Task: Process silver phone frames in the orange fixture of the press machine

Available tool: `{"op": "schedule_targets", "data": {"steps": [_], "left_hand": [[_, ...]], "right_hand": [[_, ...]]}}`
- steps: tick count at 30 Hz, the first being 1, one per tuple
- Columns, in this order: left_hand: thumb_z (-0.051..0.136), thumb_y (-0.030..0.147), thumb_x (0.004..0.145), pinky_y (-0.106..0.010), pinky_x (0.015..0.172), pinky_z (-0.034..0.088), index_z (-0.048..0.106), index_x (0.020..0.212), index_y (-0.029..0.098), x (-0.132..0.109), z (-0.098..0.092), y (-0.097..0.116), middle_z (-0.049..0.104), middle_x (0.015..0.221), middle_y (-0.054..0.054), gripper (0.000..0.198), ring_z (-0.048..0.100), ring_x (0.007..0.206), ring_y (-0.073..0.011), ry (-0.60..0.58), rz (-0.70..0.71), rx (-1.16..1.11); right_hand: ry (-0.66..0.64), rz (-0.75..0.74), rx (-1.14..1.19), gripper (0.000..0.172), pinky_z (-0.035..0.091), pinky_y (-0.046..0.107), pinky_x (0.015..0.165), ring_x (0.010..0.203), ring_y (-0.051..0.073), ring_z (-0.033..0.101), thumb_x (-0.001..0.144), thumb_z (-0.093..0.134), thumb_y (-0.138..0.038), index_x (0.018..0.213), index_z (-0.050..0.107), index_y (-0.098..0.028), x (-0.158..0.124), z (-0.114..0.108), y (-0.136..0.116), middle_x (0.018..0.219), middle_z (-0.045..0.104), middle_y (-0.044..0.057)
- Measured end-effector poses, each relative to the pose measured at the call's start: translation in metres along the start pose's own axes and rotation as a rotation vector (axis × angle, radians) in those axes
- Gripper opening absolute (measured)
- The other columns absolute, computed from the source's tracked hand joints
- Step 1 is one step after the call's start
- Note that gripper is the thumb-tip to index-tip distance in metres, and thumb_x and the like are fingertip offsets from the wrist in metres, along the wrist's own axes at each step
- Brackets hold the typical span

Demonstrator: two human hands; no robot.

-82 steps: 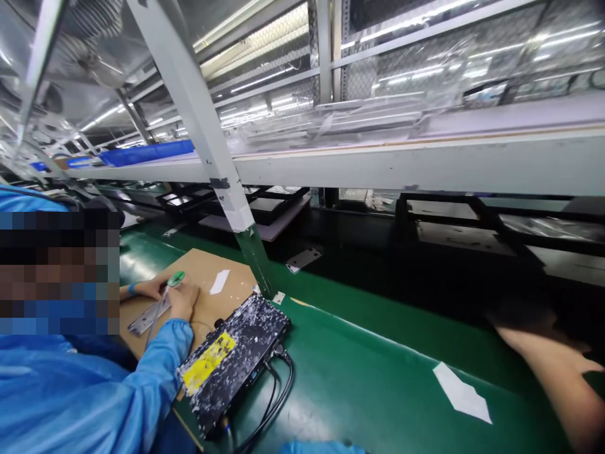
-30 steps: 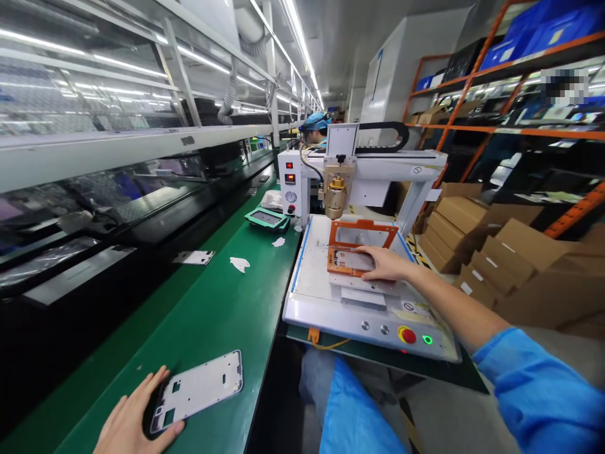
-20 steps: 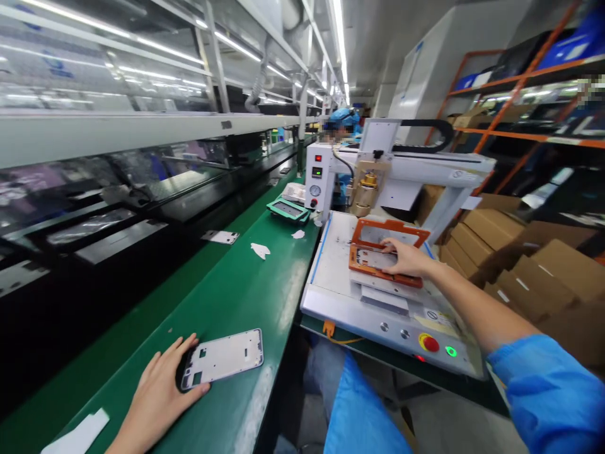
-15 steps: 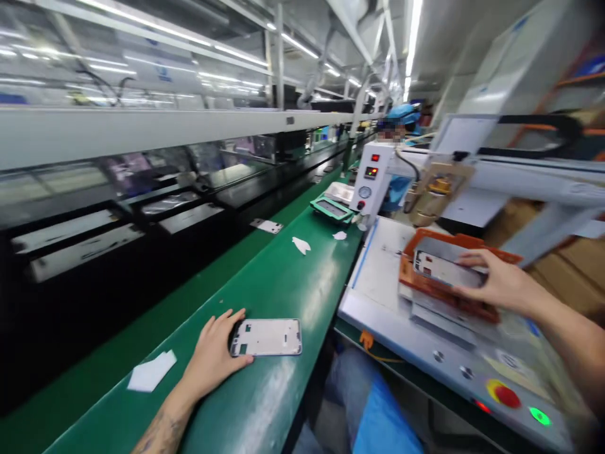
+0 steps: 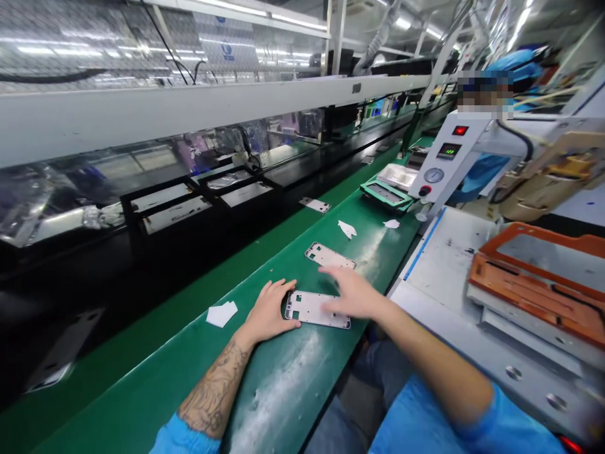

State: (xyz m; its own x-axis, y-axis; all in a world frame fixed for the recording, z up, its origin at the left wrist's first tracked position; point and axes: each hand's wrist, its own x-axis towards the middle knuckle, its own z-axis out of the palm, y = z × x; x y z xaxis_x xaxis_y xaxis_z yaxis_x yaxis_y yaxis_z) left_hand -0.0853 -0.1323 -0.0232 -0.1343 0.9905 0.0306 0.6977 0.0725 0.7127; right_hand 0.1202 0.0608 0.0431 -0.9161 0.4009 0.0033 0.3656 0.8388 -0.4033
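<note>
Phone frame (image 5: 316,309), white and flat, was seen lying on the green belt (image 5: 265,391) between the person's two hands, its long axis running across the belt from the left hand toward the machine side; the left hand (image 5: 268,312) was laid at the frame's left short end, thumb under the near corner and fingers curled round the far one, so that end was lightly gripped; the right hand (image 5: 352,295) was spread open and flat over the frame's right end, fingers pointing left, and whether it pressed the frame or hovered just above could not be told; a second frame (image 5: 329,255) was set just beyond on the belt, apart from both hands; a scrap of white paper (image 5: 222,313) lay near the left wrist; the belt's near edge ran close below the frame, with the white machine bed (image 5: 444,265) and its orange fixture (image 5: 534,287) to the right; bare belt was left open toward the far rail.
</note>
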Motion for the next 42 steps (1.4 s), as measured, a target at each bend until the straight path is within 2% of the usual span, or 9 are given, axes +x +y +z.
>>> {"op": "schedule_targets", "data": {"steps": [6, 11, 14, 17, 21, 31, 35, 38, 42], "left_hand": [[0.055, 0.057, 0.094, -0.058, 0.122, 0.03, 0.032, 0.152, 0.022, -0.014, 0.0, -0.016, 0.053, 0.147, -0.016, 0.071, 0.047, 0.14, -0.0295, 0.168, -0.096, -0.294], [0.052, 0.067, 0.09, -0.058, 0.121, 0.033, 0.032, 0.152, 0.027, -0.001, 0.012, -0.035, 0.06, 0.139, -0.011, 0.077, 0.049, 0.138, -0.0301, 0.236, -0.244, -0.366], [0.051, 0.075, 0.083, -0.062, 0.117, 0.036, 0.033, 0.151, 0.028, 0.005, 0.014, -0.023, 0.064, 0.133, -0.008, 0.084, 0.05, 0.137, -0.0348, 0.159, -0.256, -0.153], [0.049, 0.079, 0.08, -0.06, 0.111, 0.043, 0.034, 0.15, 0.026, 0.004, 0.014, -0.012, 0.066, 0.131, -0.008, 0.089, 0.053, 0.132, -0.0367, 0.149, -0.251, -0.039], [0.048, 0.081, 0.079, -0.055, 0.093, 0.055, 0.031, 0.151, 0.03, -0.001, 0.016, -0.015, 0.064, 0.136, -0.007, 0.09, 0.067, 0.107, -0.0337, 0.153, -0.316, -0.053], [0.049, 0.078, 0.078, -0.059, 0.105, 0.046, 0.041, 0.147, 0.02, 0.011, 0.011, -0.012, 0.069, 0.122, -0.012, 0.09, 0.061, 0.119, -0.0383, 0.156, -0.262, 0.045], [0.049, 0.077, 0.08, -0.052, 0.094, 0.053, 0.04, 0.147, 0.021, 0.008, 0.009, -0.006, 0.069, 0.123, -0.01, 0.088, 0.068, 0.099, -0.0328, 0.179, -0.264, 0.032], [0.047, 0.078, 0.082, -0.048, 0.081, 0.056, 0.035, 0.149, 0.024, -0.001, 0.007, -0.002, 0.066, 0.129, -0.009, 0.087, 0.064, 0.071, -0.024, 0.175, -0.308, -0.029], [0.047, 0.077, 0.082, -0.048, 0.077, 0.058, 0.038, 0.147, 0.026, -0.01, 0.011, -0.01, 0.068, 0.126, -0.008, 0.083, 0.062, 0.066, -0.0234, 0.167, -0.3, -0.026]], "right_hand": [[-0.097, -0.071, 0.053, 0.084, 0.051, 0.046, 0.094, 0.104, 0.032, 0.064, 0.06, 0.09, -0.044, 0.135, 0.058, -0.026, -0.068, 0.013, -0.033, 0.122, 0.07, 0.008], [0.1, 0.182, -0.034, 0.057, 0.051, 0.039, 0.096, 0.107, 0.027, 0.066, 0.07, 0.077, -0.036, 0.124, 0.066, -0.024, -0.179, -0.117, 0.058, 0.121, 0.07, 0.007], [0.255, 0.609, -0.26, 0.066, 0.051, 0.046, 0.104, 0.118, 0.033, 0.063, 0.071, 0.077, -0.041, 0.132, 0.064, -0.02, -0.248, -0.203, 0.123, 0.131, 0.066, 0.012], [0.203, 0.783, -0.235, 0.081, 0.049, 0.046, 0.109, 0.123, 0.035, 0.062, 0.068, 0.079, -0.04, 0.143, 0.055, -0.017, -0.274, -0.242, 0.173, 0.134, 0.065, 0.014], [0.074, 0.793, -0.167, 0.087, 0.048, 0.045, 0.112, 0.127, 0.034, 0.06, 0.067, 0.081, -0.04, 0.146, 0.052, -0.017, -0.269, -0.242, 0.2, 0.135, 0.065, 0.013], [-0.044, 0.743, -0.429, 0.086, 0.048, 0.053, 0.105, 0.119, 0.039, 0.062, 0.073, 0.077, -0.041, 0.151, 0.048, -0.017, -0.26, -0.228, 0.19, 0.133, 0.064, 0.018], [0.296, 0.491, -0.542, 0.068, 0.037, 0.054, 0.115, 0.131, 0.037, 0.052, 0.08, 0.068, -0.034, 0.146, 0.054, -0.024, -0.238, -0.241, 0.181, 0.14, 0.06, 0.012], [0.608, 0.621, -0.622, 0.057, 0.037, 0.057, 0.113, 0.129, 0.038, 0.053, 0.088, 0.057, -0.032, 0.143, 0.056, -0.016, -0.231, -0.249, 0.174, 0.139, 0.06, 0.015], [0.438, 0.639, -0.621, 0.035, 0.043, 0.052, 0.106, 0.116, 0.034, 0.061, 0.093, 0.048, -0.032, 0.116, 0.071, -0.018, -0.285, -0.222, 0.149, 0.121, 0.069, 0.013]]}}
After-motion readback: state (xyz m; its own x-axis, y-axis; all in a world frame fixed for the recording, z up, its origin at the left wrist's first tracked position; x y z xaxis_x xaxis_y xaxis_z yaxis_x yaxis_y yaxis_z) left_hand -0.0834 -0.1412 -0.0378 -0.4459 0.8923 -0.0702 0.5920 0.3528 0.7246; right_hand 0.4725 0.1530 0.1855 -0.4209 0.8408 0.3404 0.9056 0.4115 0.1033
